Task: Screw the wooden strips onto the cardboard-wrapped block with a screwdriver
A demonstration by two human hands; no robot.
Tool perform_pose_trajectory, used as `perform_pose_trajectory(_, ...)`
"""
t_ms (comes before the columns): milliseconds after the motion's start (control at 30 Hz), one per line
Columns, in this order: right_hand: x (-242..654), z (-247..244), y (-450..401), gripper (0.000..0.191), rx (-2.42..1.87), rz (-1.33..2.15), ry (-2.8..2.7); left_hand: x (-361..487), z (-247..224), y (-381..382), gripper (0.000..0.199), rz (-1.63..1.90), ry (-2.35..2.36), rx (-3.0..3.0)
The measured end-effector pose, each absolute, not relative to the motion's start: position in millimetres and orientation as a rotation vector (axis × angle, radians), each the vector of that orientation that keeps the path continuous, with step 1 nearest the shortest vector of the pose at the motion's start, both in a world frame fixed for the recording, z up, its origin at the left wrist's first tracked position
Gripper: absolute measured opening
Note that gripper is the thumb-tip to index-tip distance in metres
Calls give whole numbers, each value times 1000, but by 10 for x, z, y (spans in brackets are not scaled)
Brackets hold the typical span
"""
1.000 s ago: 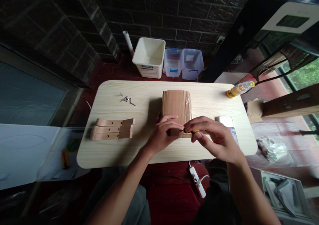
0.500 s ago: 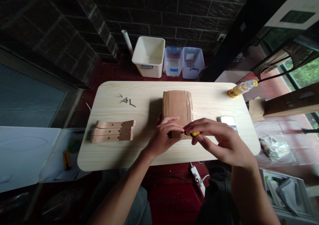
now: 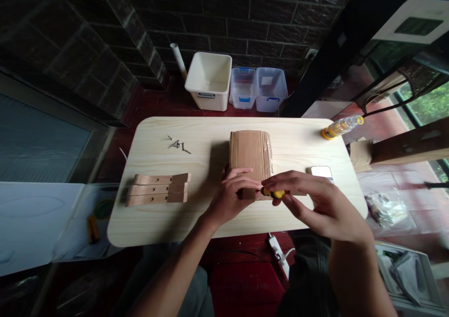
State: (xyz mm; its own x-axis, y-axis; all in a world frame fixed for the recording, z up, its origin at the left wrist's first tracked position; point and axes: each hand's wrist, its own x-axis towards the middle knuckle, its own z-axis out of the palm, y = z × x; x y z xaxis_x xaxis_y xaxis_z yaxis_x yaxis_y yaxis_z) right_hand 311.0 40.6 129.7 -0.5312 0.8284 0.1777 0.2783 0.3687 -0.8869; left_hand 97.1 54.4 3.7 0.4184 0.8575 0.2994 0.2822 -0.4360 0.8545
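My left hand (image 3: 229, 195) is closed on a brown wooden piece (image 3: 248, 194), pressing it near the front of a taped cardboard box (image 3: 250, 151). Fingers of my right hand (image 3: 308, 200) are wrapped round the yellow and black handle of a small screwdriver (image 3: 278, 194), held sideways. Its tip points left at the wooden piece, by my left fingertips; the exact contact is hidden. At the left of the table lie several shaped wooden pieces (image 3: 159, 189) with drilled holes. Behind them is a small pile of screws (image 3: 178, 144).
The pale wooden table (image 3: 196, 130) carries a phone (image 3: 321, 171) and a clear bottle with yellow ends (image 3: 342, 127) at the right. Beyond the far edge stand a cream bin (image 3: 209, 97) and two clear plastic boxes (image 3: 271, 90). A power strip (image 3: 279, 256) lies below the near edge.
My right hand and the screwdriver have shifted slightly right, and more of the yellow handle shows. My left hand stays on the wooden piece. The whole view has tipped a little.
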Motion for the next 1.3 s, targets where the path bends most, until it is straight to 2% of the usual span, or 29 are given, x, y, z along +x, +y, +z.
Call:
perform_pose_trajectory(667,3129,1428,194,33,-1059,963,-2132,980,47,506,13,1027,972,1934)
perform_pose_trajectory(1300,3184,1525,435,30,-1040,952,-2165,1086,57,698,15,976,1024,1991)
